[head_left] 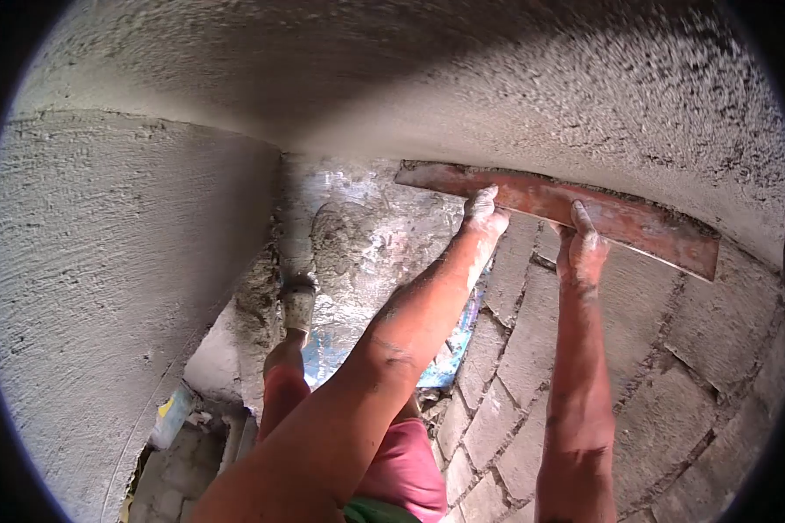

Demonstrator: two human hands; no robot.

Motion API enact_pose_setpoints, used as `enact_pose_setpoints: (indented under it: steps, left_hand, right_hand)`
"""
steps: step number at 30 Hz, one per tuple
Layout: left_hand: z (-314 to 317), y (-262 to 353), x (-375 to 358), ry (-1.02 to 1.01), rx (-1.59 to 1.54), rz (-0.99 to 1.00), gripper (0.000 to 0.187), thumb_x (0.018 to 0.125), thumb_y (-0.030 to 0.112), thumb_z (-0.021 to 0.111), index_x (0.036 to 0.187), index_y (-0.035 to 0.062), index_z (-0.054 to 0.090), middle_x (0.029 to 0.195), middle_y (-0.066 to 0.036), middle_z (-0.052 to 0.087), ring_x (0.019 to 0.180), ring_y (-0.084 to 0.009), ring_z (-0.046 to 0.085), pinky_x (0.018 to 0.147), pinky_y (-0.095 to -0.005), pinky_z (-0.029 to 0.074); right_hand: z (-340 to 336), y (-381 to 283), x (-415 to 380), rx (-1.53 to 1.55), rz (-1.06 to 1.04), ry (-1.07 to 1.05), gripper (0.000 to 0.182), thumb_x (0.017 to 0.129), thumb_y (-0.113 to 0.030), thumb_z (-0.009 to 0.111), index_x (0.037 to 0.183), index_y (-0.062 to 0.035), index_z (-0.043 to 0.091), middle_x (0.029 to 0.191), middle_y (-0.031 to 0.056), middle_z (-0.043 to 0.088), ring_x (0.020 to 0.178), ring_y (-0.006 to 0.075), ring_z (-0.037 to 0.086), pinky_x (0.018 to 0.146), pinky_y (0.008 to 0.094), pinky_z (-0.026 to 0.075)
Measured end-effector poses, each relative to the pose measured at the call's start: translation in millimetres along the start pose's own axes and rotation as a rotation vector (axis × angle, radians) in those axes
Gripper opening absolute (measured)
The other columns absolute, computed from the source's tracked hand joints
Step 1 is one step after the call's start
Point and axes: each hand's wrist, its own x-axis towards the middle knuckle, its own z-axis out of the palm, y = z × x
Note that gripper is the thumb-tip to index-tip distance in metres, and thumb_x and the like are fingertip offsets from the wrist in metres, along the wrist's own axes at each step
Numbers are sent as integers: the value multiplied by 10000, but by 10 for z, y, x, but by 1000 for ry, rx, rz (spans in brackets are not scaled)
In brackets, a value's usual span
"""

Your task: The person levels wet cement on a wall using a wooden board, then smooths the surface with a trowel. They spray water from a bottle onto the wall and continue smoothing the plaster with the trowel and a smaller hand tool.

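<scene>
A long reddish straightedge (536, 199), its face smeared with plaster, lies along the base of the rough plastered wall (584, 105). A line of grey mortar shows on its upper edge, against the wall. My left hand (485, 211) is closed around it left of the middle, white with plaster dust. Farther right, my right hand (582, 240) grips the same tool, thumb up on its face and fingers hidden underneath. Both arms are stretched out. The straightedge's right end slants down toward the paving.
At left stands another plastered wall (105, 235), meeting the first in a corner. A printed sheet (449, 362) covered in mortar (336, 231) lies on the floor. My foot in a shoe (298, 307) stands on it. Paving blocks (515, 349) spread to the right.
</scene>
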Motion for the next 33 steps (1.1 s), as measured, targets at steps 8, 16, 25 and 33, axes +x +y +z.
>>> enact_pose_setpoints:
  steps: [8,16,25,33]
  left_hand:
    - [50,558,-171,-100,7,-39,413,857,-22,591,1233,124,503,1150,-120,583,1044,-321,594,856,-573,536]
    - [-101,1023,61,-279,30,8,326,868,-14,564,1182,68,530,1155,-127,581,1062,-314,586,882,-519,542]
    - [274,1590,-584,-263,146,88,320,856,8,566,1171,43,519,1126,-143,594,1027,-318,601,871,-509,544]
    - [405,1928,-1230,-389,97,84,300,860,8,565,1159,3,545,1150,-146,602,1072,-276,588,925,-428,525]
  right_hand:
    - [399,104,-184,85,41,21,276,878,-23,617,1142,32,558,1088,129,634,953,244,657,757,391,587]
    - [669,100,-390,98,143,38,339,875,-6,616,1196,41,514,1141,165,601,996,284,637,843,450,563]
    - [823,158,-535,265,150,-75,292,871,-1,607,1152,51,548,1101,170,635,995,297,647,848,465,562]
    - [1166,-488,-1033,245,189,-129,250,846,-13,626,1093,13,599,1047,135,672,940,264,670,774,429,573]
